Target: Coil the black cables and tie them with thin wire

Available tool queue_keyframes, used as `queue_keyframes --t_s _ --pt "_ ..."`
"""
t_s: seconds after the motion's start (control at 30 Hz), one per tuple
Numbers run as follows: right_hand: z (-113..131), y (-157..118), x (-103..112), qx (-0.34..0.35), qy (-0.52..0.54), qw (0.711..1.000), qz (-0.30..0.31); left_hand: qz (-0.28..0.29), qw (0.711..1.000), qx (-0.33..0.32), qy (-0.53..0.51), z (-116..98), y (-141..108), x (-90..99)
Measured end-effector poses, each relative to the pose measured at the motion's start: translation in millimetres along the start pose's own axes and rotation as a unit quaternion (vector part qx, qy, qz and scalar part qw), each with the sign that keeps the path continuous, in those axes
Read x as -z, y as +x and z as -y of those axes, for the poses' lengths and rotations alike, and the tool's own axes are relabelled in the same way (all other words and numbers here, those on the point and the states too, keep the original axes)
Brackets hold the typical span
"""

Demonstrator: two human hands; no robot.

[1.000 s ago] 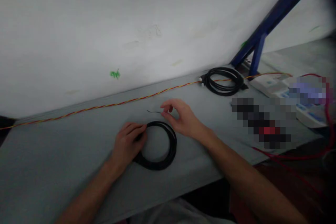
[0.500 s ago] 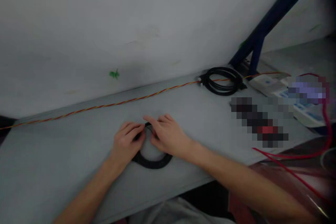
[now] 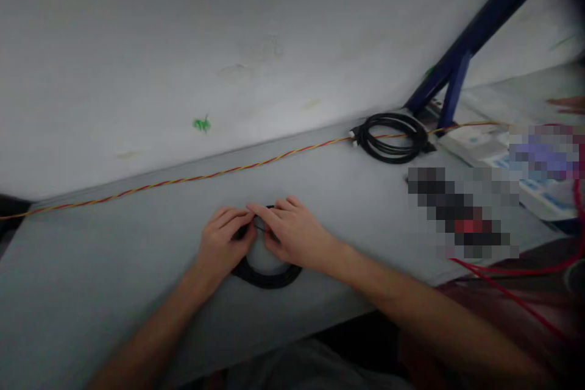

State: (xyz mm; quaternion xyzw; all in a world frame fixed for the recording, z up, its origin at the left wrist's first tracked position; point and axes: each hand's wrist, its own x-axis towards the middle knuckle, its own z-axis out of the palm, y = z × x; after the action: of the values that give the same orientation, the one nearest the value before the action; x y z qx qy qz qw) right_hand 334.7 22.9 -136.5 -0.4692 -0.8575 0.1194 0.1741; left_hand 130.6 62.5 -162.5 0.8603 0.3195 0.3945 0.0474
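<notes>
A coil of black cable (image 3: 269, 280) rests on the grey table in front of me. My left hand (image 3: 227, 234) is closed around the coil's upper left side. On its upper right, my right hand (image 3: 289, 228) grips the coil too, index finger stretched toward the left fingertips. The two hands nearly meet at the top of the loop. Between them shows a thin dark strand (image 3: 259, 228), perhaps a tie or part of the cable. My fingers hide most of the coil's upper part.
A second coil of black cable (image 3: 392, 158) lies near the wall. A twisted red and yellow wire (image 3: 183, 180) runs along the table's back. At right are a blue metal frame (image 3: 457, 82), a blurred-out object (image 3: 457, 210), red cords (image 3: 507, 298) and another person's hand (image 3: 567, 104).
My right index fingertip has come down to meet my left fingertips over the coil. Another person's hand has appeared at the far right. The view has shifted slightly.
</notes>
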Motion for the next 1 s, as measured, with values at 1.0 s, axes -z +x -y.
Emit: queue_keyframes --t_s 1.0 --pt "14 5 -10 -0.115 0.006 0.993 -0.024 0.052 0.998 0.046 0.003 5 0 -3.2"
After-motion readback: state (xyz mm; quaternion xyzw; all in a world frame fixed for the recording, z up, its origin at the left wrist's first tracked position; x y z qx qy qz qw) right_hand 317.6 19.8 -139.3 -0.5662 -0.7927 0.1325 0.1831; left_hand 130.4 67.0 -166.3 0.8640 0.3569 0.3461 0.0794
